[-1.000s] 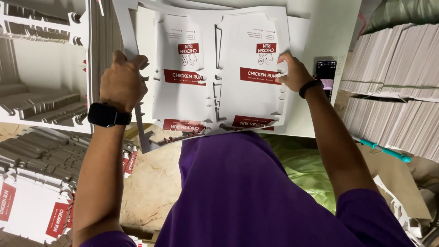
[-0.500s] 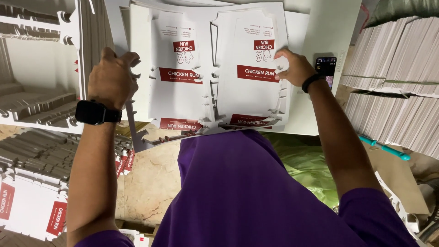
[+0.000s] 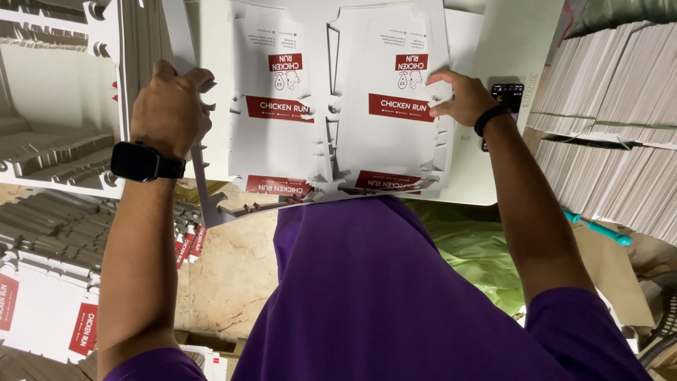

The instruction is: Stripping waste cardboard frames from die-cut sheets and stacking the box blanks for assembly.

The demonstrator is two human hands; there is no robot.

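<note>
I see my left hand (image 3: pixel 169 106) closed in a tight grip on the left edge of the white card sheet (image 3: pixel 338 106). The thumb and fingers pinch the cut border strip, just above my black watch (image 3: pixel 144 162). My right hand (image 3: pixel 458 95) lies on the right side of the same sheet. Its fingers are bent and press on the card near a red band; I cannot tell if they wrap around the edge.

The sheet sits between my two hands, flat on the white worktop (image 3: pixel 515 49). It has two box shapes cut in it, side by side, each with red bands. Its near edge hangs just over my purple shirt (image 3: pixel 395 296).

Just past my right hand is a dark phone (image 3: pixel 509 95) on the worktop. Further right are tall stacks of flat card (image 3: pixel 613 92). A teal pen (image 3: pixel 599 227) lies below them. Left of my left hand are more white cut sheets (image 3: pixel 56 92), and piles with red bands (image 3: pixel 42 317) lie lower down.
</note>
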